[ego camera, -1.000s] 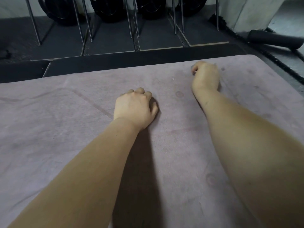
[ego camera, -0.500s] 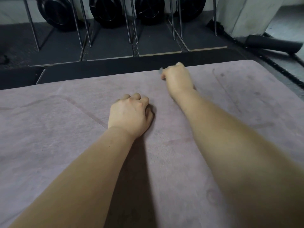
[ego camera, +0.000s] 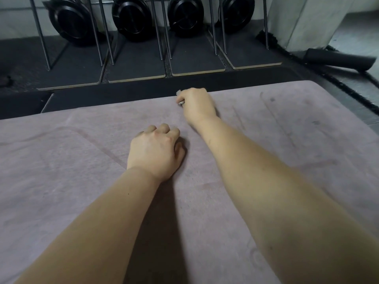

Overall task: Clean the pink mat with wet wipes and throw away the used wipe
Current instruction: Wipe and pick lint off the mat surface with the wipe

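Stretching across nearly all of the near and middle ground, the broad, dull pink mat of soft, faintly stained material lies flat under both my forearms. Its far edge runs left to right against a strip of black floor. Beyond that strip, four flat dark grey boards with pale edges lie side by side. Thin upright metal rods rise from them in front of a row of round black discs set by the far wall. At far right stands a pale grey square pillar, and a black cylindrical roll lies on the floor at its foot, well apart from the mat. My left hand rests knuckles-up near the middle of the mat, fingers curled under into a loose fist, with nothing showing in it. My right hand reaches farther, to the mat's far edge, a little right of the left hand and apart from it, pressed down on the surface. Its fingers are curled tight round a small crumpled whitish wet wipe. Only scraps of the wipe poke out on the hand's left side, touching the mat right at that far edge.
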A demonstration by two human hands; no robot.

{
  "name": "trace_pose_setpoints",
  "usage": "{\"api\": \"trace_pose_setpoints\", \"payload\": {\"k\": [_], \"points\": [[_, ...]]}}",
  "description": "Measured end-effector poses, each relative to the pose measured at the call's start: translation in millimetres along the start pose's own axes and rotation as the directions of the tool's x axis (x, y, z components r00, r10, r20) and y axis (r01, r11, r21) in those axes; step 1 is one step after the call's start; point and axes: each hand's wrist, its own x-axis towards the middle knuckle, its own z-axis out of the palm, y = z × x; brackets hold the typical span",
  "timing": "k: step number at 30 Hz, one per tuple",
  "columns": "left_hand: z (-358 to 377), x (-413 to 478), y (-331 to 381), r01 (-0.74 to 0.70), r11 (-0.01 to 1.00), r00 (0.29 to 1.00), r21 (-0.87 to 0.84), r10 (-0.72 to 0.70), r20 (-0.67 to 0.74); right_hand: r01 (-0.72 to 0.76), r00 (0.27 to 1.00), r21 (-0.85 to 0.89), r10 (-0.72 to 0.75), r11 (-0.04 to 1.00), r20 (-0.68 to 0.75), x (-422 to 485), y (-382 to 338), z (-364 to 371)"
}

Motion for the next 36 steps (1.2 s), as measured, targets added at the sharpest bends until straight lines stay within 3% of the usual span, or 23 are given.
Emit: {"api": "trace_pose_setpoints", "payload": {"k": [3,7,9,13,16,22,26,30,33,36], "points": [[0,0,0,0.008,1.0,1.0,0.006,-0.008,0.0,0.005,1.0,-0.125,-0.003,0.992,0.02,1,32,-19],[0,-2,0,0.029,1.0,1.0,0.011,-0.029,0.004,-0.212,0.974,-0.189,0.191,0.959,-0.122,13,114,-48],[-1,-1,0,0.032,0.999,0.999,0.01,-0.032,0.011,-0.316,0.944,-0.13,0.298,0.94,-0.141,13,149,-61],[-3,1,2,0.038,0.999,0.998,0.036,-0.04,0.044,-0.372,0.92,0.023,0.372,0.928,-0.12,6,155,-66],[-2,2,6,0.052,0.998,0.996,0.048,-0.055,0.066,-0.309,0.935,0.077,0.317,0.948,-0.156,1,122,-51],[-12,7,8,0.107,0.994,0.983,0.031,-0.111,0.145,-0.001,1.0,0.067,0.0,0.998,0.008,-14,83,-37],[-22,23,36,0.108,0.987,0.981,0.115,-0.125,0.151,-0.085,0.996,-0.079,0.086,0.993,0.003,-12,136,-67],[-19,49,99,0.132,0.99,0.987,-0.058,-0.126,0.098,-0.237,0.969,-0.17,0.221,0.957,-0.109,-12,213,-95],[-13,67,148,0.123,0.978,0.977,-0.167,-0.089,0.195,-0.281,0.96,-0.197,0.27,0.939,-0.081,-19,237,-101],[-5,69,169,0.084,0.991,0.949,-0.106,-0.048,0.312,-0.227,0.97,-0.202,0.201,0.953,-0.14,-23,228,-101]]}}
